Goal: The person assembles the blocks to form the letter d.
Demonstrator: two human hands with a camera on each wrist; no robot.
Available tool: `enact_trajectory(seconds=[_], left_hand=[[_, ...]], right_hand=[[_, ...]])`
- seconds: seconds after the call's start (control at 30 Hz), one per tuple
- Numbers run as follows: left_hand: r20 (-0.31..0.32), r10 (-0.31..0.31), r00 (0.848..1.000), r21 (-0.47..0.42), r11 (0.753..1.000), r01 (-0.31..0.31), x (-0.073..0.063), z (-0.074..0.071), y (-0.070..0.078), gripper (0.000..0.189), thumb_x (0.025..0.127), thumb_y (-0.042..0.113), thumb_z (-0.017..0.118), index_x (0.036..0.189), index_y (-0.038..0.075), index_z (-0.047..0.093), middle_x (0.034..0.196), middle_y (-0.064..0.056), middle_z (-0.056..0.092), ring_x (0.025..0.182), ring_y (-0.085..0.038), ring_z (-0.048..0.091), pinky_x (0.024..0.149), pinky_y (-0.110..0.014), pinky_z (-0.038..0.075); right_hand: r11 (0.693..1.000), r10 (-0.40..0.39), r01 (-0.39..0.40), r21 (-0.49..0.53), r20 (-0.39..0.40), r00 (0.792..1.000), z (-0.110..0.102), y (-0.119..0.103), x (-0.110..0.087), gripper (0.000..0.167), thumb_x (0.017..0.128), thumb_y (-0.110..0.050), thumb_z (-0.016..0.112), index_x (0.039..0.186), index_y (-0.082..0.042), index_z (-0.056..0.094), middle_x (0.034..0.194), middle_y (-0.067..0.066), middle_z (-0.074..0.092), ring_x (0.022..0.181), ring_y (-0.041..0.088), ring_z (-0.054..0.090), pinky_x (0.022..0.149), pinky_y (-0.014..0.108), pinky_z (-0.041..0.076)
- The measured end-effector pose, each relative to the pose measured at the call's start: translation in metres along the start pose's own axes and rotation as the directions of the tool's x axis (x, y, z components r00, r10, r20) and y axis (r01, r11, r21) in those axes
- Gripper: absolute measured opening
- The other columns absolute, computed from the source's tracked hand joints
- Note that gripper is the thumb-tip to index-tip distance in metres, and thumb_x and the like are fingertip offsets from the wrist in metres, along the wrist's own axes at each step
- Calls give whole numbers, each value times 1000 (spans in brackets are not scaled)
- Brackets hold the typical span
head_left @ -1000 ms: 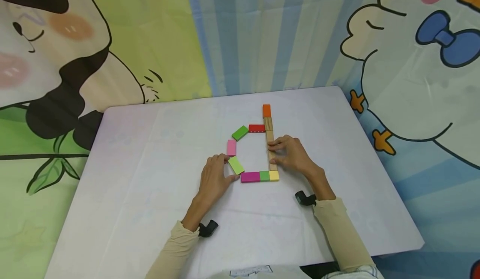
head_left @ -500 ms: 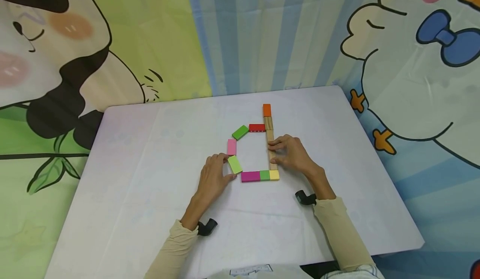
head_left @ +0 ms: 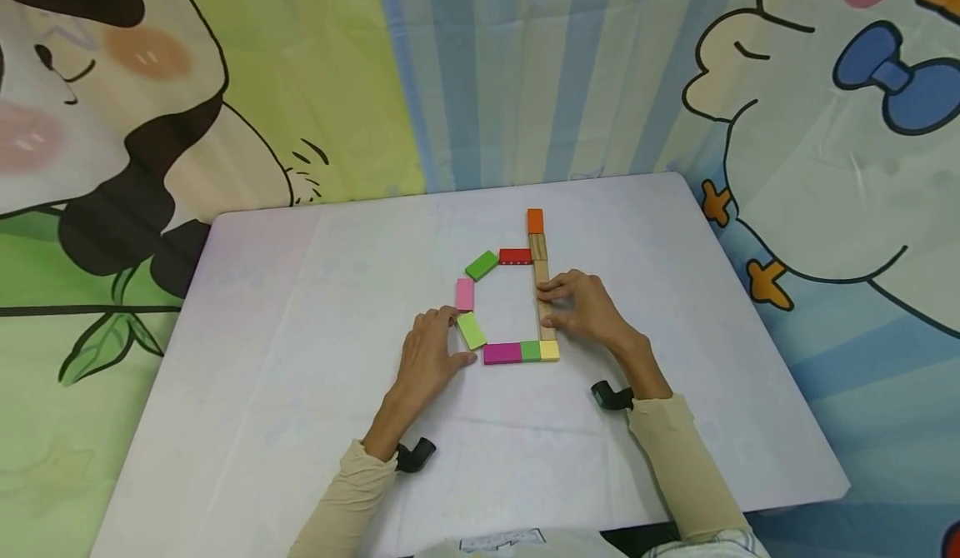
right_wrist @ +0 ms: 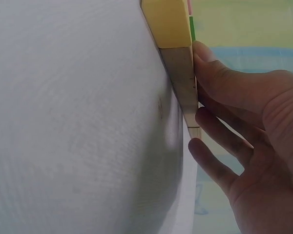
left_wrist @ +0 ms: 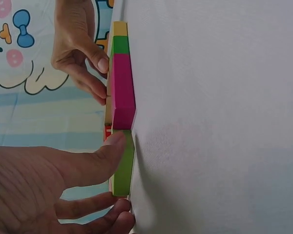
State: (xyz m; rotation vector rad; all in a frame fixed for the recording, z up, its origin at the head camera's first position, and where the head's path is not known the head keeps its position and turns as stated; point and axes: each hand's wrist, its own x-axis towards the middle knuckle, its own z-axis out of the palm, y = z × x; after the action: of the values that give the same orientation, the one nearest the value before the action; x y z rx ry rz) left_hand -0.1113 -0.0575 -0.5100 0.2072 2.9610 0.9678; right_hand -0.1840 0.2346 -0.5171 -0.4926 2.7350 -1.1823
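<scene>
Coloured wooden blocks lie end to end in a loop on a white table. My left hand (head_left: 427, 358) pinches a lime green block (head_left: 471, 331) between thumb and fingertips at the loop's lower left; the left wrist view shows the thumb on its end beside the magenta block (left_wrist: 122, 92). With extended fingers, my right hand (head_left: 583, 308) touches the plain wood blocks (head_left: 542, 273) of the right side. In the right wrist view its thumb lies along the top near the yellow block (right_wrist: 168, 22). A pink block (head_left: 464, 294) sits just above the lime one.
A red block (head_left: 515, 256) and a darker green block (head_left: 482, 265) form the loop's top. An orange block (head_left: 535, 221) tops the right column. A small green block (head_left: 530, 351) lies in the bottom row. Behind the table (head_left: 300, 291) hangs a cartoon-printed curtain (head_left: 510, 67).
The lime green block slid slightly left, away from the magenta block, then back to the right against it, with my left hand on it. My right hand stayed in place.
</scene>
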Motion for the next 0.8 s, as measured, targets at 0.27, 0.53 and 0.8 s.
enact_trajectory(seconds=[0.27, 0.53, 0.8], left_hand=[[-18, 21, 1000, 10, 1000, -21, 0, 1, 4, 60, 83, 13, 96, 134, -1, 67, 116, -16, 70, 106, -31, 58, 83, -41, 48], [-11, 32, 999, 7, 999, -31, -2, -1, 4, 60, 84, 10, 95, 136, -1, 65, 118, -17, 70, 107, -31, 58, 84, -41, 48], [-6, 28, 1000, 0, 1000, -28, -2, -3, 3, 60, 84, 9, 95, 136, 0, 66, 118, -16, 71, 108, -30, 59, 85, -42, 49]], right_hand=[[1000, 21, -21, 6, -3, 1000, 1, 1, 1, 44, 80, -5, 97, 122, -4, 82, 135, 8, 78, 130, 31, 65, 114, 53, 52], [1000, 20, -20, 2, -4, 1000, 1, -2, 0, 45, 79, -4, 97, 122, -4, 82, 135, 8, 78, 130, 31, 64, 113, 54, 52], [1000, 12, -12, 0, -9, 1000, 1, 0, 1, 44, 79, -5, 97, 121, -5, 83, 134, 8, 78, 131, 31, 65, 114, 53, 52]])
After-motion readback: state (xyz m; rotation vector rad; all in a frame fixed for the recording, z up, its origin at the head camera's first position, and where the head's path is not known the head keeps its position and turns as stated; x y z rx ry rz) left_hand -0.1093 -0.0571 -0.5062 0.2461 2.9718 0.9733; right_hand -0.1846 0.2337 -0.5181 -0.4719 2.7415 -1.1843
